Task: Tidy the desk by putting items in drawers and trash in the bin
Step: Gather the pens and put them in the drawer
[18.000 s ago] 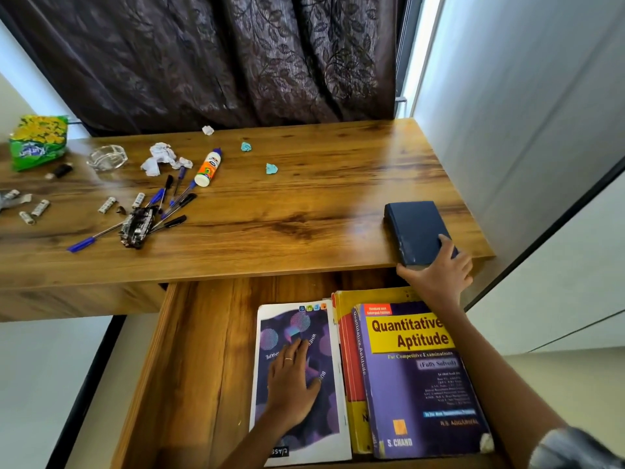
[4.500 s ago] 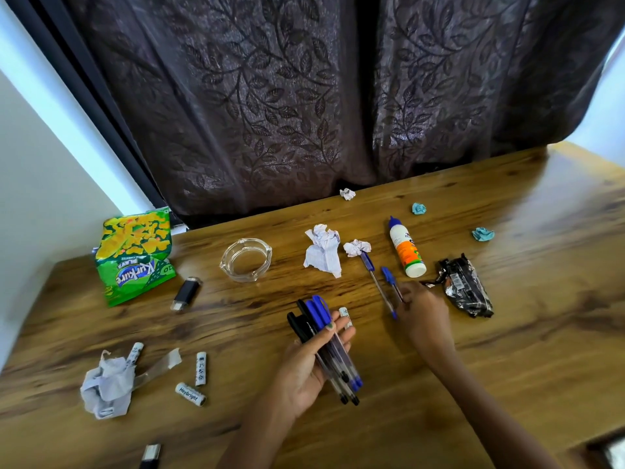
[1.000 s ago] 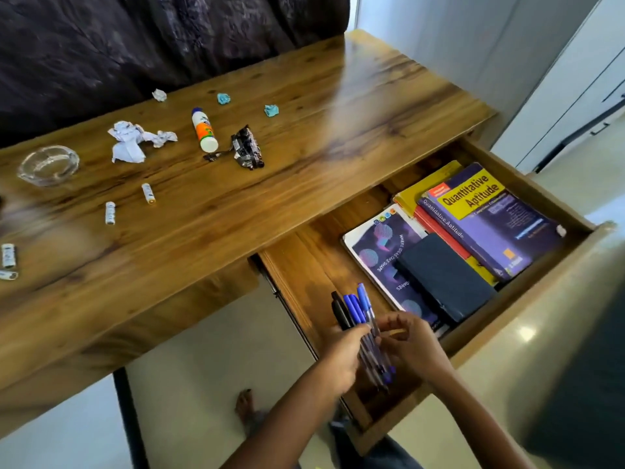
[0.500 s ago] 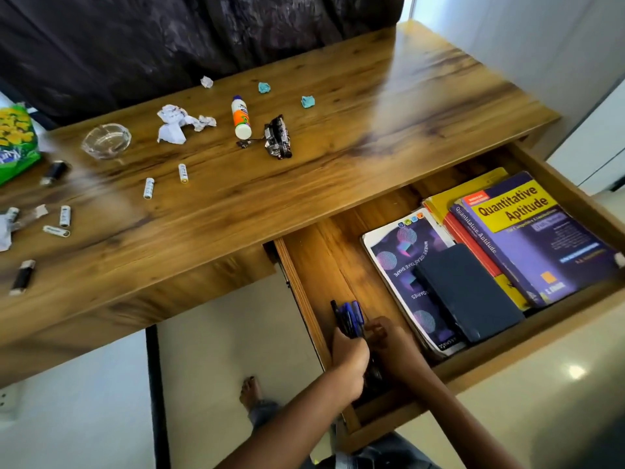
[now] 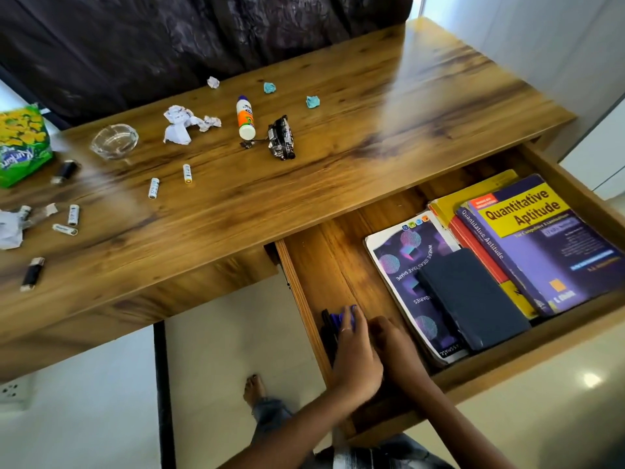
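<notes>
Both my hands were down in the open drawer, at its near left corner. My left hand lay palm-down over the bundle of pens, fingers spread loosely across them, their blue and black caps poking out past my fingertips beside the drawer's left wall. My right hand sat just beside it, touching it, fingers curled toward the pens; whether its grip was closed on any of them I could not tell. Further right in the drawer lay a purple-covered notebook with a dark blue book on top of it, and beside those the Quantitative Aptitude book stacked on others. On the desk remained crumpled paper, a glue bottle, a black crumpled wrapper, a glass ashtray, loose batteries, two teal scraps and a green snack bag. A dark curtain hung behind the desk, above pale floor.
</notes>
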`<state>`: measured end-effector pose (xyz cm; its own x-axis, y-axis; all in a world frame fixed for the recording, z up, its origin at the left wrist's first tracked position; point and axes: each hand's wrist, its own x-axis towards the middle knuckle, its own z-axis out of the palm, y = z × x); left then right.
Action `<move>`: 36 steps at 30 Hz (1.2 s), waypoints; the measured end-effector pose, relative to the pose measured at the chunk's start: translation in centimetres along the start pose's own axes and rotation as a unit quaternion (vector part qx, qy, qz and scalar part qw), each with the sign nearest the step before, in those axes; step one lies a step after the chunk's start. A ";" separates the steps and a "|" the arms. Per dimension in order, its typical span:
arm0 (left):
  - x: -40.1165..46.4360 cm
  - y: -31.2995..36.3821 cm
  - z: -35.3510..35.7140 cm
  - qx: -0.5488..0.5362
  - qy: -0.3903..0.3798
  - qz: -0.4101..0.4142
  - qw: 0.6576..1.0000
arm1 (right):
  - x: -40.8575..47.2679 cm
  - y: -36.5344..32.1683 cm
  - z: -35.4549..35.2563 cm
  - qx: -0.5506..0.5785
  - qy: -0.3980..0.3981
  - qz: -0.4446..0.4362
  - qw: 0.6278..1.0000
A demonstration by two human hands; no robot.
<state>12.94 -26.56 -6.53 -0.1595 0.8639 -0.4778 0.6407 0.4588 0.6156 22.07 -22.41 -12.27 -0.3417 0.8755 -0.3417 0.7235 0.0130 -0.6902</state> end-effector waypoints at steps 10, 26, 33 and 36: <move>4.3 -1.2 -5.8 0.491 0.019 0.044 0.870 | 1.2 -2.0 0.4 -0.016 -0.024 0.039 0.999; 4.8 -1.8 -5.3 0.491 0.008 0.056 0.870 | 1.8 -2.7 -0.7 0.006 -0.017 0.085 0.996; 5.0 -2.1 -5.1 0.477 0.010 0.061 0.877 | 1.6 -2.5 -0.3 -0.018 -0.018 0.091 0.996; 5.1 -2.3 -4.9 0.474 0.016 0.066 0.878 | 1.8 -2.5 -1.1 0.024 -0.015 0.091 0.995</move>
<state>6.97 -22.21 -7.25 -0.0481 0.9090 -0.4140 0.9899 -0.0120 -0.1414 20.31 -20.31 -10.51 -0.2266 0.8460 -0.4826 0.7456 -0.1681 -0.6448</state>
